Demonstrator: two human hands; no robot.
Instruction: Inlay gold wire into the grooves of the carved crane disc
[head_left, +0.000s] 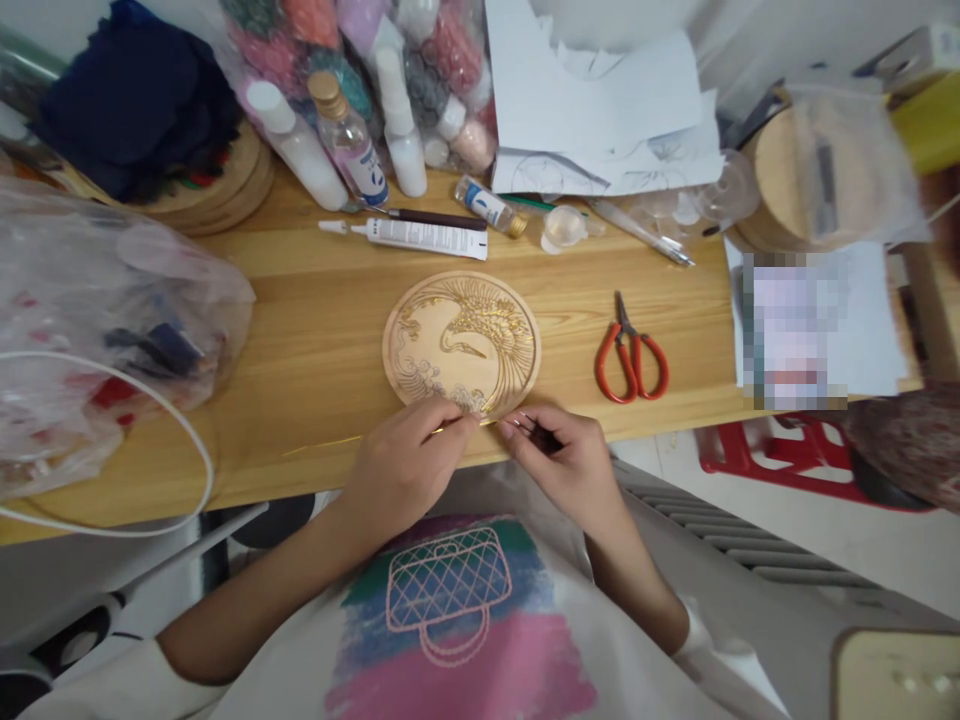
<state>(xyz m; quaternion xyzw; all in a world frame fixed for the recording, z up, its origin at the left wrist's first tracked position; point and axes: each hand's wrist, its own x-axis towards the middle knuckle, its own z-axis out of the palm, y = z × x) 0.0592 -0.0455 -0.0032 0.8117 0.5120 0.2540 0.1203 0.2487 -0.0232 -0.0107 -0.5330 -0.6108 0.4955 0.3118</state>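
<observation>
Probably light and easily kinked, the gold wire [322,443] wants pinching by the wooden crane plaque [454,365]'s near rim; left hand [412,450] clamps it, what right hand [562,455] grips I can't tell.

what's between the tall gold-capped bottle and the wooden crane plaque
The head view shows a dark slender tool and, nearer the plaque, a white tube lying between plaque and bottle.

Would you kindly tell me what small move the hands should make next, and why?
I would probably ease the gold strand onto the lines at the wooden disc's lower edge: the left hand pinches it there, the right hand is close by, and the nearby swirls look dark while the crane shows gold.
</observation>
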